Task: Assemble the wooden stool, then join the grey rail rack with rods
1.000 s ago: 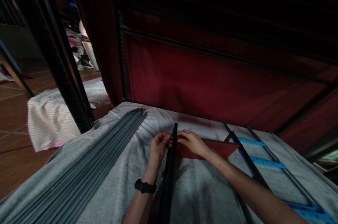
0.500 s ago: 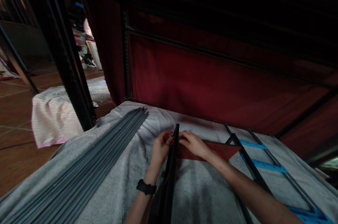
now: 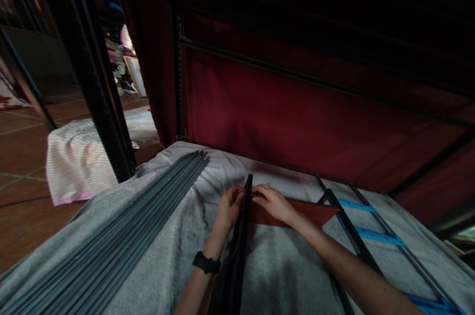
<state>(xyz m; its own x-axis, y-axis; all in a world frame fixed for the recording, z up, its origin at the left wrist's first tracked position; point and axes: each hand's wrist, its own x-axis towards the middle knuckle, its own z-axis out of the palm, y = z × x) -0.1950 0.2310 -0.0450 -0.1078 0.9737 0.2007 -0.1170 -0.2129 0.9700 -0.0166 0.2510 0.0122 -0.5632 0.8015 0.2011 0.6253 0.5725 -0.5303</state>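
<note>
Both hands meet at the far end of a black bar lying lengthwise away from the person on the grey blanket, left hand and right hand pinching it from either side, beside a red panel.

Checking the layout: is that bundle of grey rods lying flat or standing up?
Lying flat. The grey rods rest side by side along the grey cloth.
</note>
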